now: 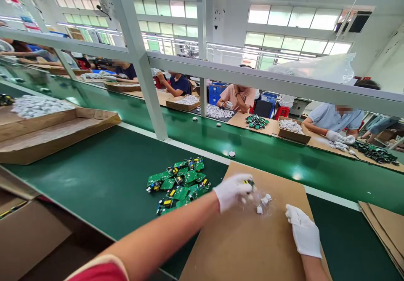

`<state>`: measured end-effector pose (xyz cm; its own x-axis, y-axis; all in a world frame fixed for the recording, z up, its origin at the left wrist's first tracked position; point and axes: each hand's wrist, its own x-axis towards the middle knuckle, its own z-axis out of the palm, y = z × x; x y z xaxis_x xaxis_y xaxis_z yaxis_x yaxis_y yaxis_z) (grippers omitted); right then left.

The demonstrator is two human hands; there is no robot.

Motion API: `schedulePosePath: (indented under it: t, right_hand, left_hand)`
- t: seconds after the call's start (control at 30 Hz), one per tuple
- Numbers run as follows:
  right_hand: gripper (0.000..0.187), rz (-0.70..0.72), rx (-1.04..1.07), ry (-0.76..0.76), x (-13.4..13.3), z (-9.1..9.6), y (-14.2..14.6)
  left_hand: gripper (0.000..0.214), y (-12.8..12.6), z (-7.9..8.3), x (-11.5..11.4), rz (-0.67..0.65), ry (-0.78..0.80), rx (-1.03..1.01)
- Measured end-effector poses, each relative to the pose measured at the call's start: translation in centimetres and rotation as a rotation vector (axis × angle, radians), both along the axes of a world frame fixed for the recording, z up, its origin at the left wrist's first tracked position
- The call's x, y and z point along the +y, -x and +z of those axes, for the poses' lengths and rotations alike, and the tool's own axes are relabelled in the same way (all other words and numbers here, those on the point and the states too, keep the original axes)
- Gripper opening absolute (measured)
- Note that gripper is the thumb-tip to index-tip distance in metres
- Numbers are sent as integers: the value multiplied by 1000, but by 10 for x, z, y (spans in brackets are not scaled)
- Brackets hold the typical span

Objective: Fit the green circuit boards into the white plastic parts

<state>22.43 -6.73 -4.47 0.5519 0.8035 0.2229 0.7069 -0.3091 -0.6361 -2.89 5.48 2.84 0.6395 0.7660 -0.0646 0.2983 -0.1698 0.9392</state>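
My left hand (233,190), in a white glove, is closed on a small green circuit board (249,183) with a yellow part, held over a brown cardboard sheet (246,239). Just right of it lie a few small white plastic pieces (263,203) on the cardboard. My right hand (303,230), also gloved, rests on the cardboard with its fingers loosely together, and I see nothing in it. A pile of green circuit boards (179,182) lies on the green table left of my left hand.
A green conveyor belt (252,146) runs across behind the cardboard, carrying a small white piece (232,154). Cardboard trays (57,129) stand at the left. Several people work on the far side with boxes of white parts (292,127). A white frame post (148,83) rises mid-left.
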Motion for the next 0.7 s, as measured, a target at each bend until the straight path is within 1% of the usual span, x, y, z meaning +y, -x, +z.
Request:
schedulePosePath:
  t: [0.03,0.07,0.1,0.13,0.17,0.2,0.27,0.33,0.37,0.47,0.5,0.53,0.6,0.63,0.67,0.7]
  right_hand:
    - [42,38,-72,79,-2,2,4]
    - [42,81,-164,152,-5,4,10]
    - [43,123,-271,209,-9,5,19]
    - [44,159,-382,253,-14,7,28]
    - [45,200,-488,289,-19,7,39]
    - [48,241,-555,325,-24,8,48]
    - [57,325,-603,363,-32,10,60]
    - [63,370,-608,374,-35,13,58]
    - [62,349,-607,385,-36,15,53]
    - [53,183,-605,439,-36,19,37]
    - [54,170,-608,440,-37,19,35]
    - [59,195,-615,426,-38,18,35]
    - [70,339,-630,391,-41,17,39]
    - [71,404,-633,383,-41,16,41]
    - [68,434,-633,386,-42,17,41]
    - [63,419,-631,402,-41,18,39]
  left_hand:
    - [39,-14,-8,-18,-108,283,-251]
    - [40,-26,-16,-33,-203,569,-435]
    - [41,-35,-24,-44,-244,755,-551]
    - [40,-40,-31,-52,-267,908,-647]
    - [41,-43,-36,-56,-273,1010,-702]
    - [41,-44,-40,-57,-272,1068,-737]
    - [41,-41,-43,-55,-279,1130,-776]
    - [35,-39,-44,-50,-288,1162,-780]
    - [31,-38,-43,-48,-282,1168,-771]
    - [28,-39,-42,-47,-264,1168,-726]
    - [28,-39,-41,-48,-266,1166,-713]
    - [29,-39,-41,-48,-269,1161,-700]
    - [29,-40,-40,-50,-269,1146,-666]
    - [29,-40,-40,-50,-262,1137,-649]
    - [29,-41,-39,-51,-251,1130,-634]
    - [29,-40,-38,-51,-241,1127,-620]
